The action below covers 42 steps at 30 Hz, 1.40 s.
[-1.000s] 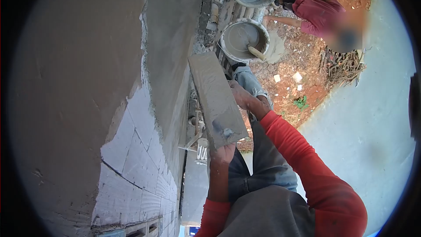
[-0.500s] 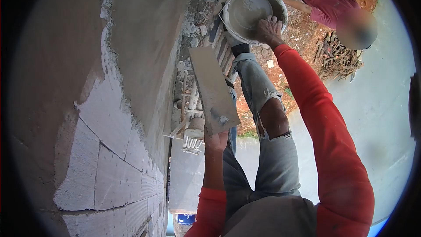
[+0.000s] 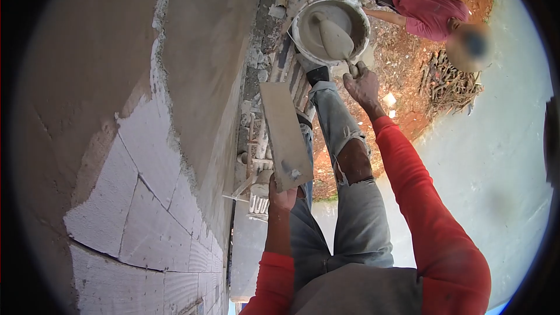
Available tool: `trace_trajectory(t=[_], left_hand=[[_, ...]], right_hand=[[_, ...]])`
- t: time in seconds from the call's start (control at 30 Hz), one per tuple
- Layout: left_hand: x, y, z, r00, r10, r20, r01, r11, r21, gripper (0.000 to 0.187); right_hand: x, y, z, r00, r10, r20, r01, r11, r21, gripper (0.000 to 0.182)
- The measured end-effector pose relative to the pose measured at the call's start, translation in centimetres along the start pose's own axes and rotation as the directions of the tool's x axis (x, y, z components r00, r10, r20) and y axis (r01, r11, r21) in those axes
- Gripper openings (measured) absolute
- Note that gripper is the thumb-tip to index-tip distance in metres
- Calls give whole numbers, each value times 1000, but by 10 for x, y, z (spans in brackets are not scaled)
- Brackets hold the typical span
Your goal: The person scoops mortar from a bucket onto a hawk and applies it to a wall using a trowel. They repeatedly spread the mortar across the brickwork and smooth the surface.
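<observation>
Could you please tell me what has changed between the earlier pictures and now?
The right hand has moved from beside the flat board out to the bucket and taken hold of the trowel by its handle; the trowel's handle earlier leaned on the bucket's rim, and its blade now shows over the bucket. The left hand still holds the board's near end.

Red LS sleeves, dk grey top, ripped grey-blue jeans, cuff rolled.
</observation>
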<state>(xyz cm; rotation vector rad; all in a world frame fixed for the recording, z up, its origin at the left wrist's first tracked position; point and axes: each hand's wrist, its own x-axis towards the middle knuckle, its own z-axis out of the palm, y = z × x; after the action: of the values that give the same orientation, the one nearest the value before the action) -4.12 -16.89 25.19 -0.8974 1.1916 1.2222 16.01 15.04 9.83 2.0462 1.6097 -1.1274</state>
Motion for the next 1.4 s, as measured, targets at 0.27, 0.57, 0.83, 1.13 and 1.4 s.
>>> trace_trajectory(t=[0.27, 0.57, 0.83, 1.13, 1.4], left_hand=[[26, 14, 38, 986, -54, 161, 48, 998, 40, 41], [-24, 15, 17, 986, -14, 163, 21, 999, -40, 38], [-86, 7, -119, 992, 75, 100, -62, 990, -130, 35], [-136, 7, -162, 992, 120, 24, -113, 972, -204, 34], [-117, -19, -153, 987, 157, -16, -158, 977, -145, 37]], right_hand=[[-94, -15, -41, 982, 118, -150, -85, 974, 211, 31], [-215, -134, -76, 955, -16, -295, 143, 899, 414, 19], [-273, -358, -29, 962, -213, -173, 275, 728, 629, 34], [-242, -450, 30, 967, -144, -210, 253, 445, 859, 28], [-133, -431, -17, 955, -281, -97, 204, 381, 902, 20]])
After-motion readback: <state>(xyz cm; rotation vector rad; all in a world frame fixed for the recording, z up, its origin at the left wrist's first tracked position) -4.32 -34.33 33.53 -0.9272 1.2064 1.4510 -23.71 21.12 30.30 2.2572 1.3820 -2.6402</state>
